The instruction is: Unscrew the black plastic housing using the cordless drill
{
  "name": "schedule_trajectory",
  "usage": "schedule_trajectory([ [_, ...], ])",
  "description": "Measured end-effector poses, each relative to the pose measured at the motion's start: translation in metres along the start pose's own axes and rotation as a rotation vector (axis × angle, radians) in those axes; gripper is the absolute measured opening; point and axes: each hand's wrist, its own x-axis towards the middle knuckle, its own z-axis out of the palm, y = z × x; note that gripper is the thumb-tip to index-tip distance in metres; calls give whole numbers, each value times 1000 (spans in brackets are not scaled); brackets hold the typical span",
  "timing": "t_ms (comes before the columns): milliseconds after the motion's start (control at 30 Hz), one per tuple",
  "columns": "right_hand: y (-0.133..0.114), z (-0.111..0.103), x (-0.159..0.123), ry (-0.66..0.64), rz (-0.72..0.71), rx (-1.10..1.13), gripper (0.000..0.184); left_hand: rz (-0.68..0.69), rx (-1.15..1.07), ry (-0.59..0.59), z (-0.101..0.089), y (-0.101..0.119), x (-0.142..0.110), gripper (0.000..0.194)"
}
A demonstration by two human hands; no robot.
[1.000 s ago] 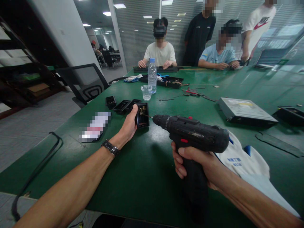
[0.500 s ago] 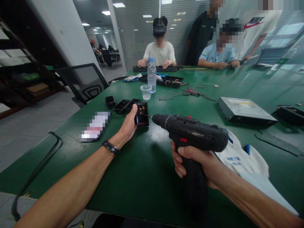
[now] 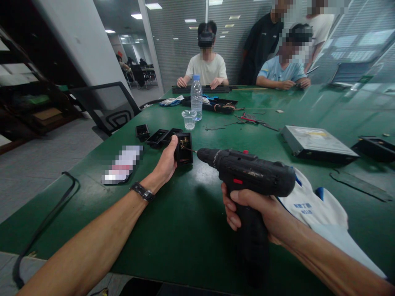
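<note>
My left hand (image 3: 168,158) grips a small open black box (image 3: 185,154) by its left side, thumb on the rim, with brass-coloured parts showing inside. Wrapped round the handle of a black cordless drill (image 3: 249,170) is my right hand (image 3: 247,209). The drill points left, and its thin bit reaches to the box's open face; whether the tip touches a part inside is too small to tell. Just behind the left hand lie several similar black boxes (image 3: 158,137). A white work glove (image 3: 321,205) rests on the table beside and under my right forearm.
A phone (image 3: 121,164) lies left of my left hand. Farther back stand a plastic cup (image 3: 189,119) and a water bottle (image 3: 196,98). A metal-cased unit (image 3: 319,144) sits at right, near a black strip (image 3: 359,187). People sit across the green table (image 3: 173,238).
Both hands, the box and the drill hold nearly the same position. The view has shifted very slightly, and a standing person at the back right has moved left.
</note>
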Motion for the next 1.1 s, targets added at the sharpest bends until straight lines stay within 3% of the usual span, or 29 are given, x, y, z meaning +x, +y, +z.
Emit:
schedule_trajectory([
  [1100,-2,2,-2,6,20,-22,21,11,65,-14,1,1,-2,57],
])
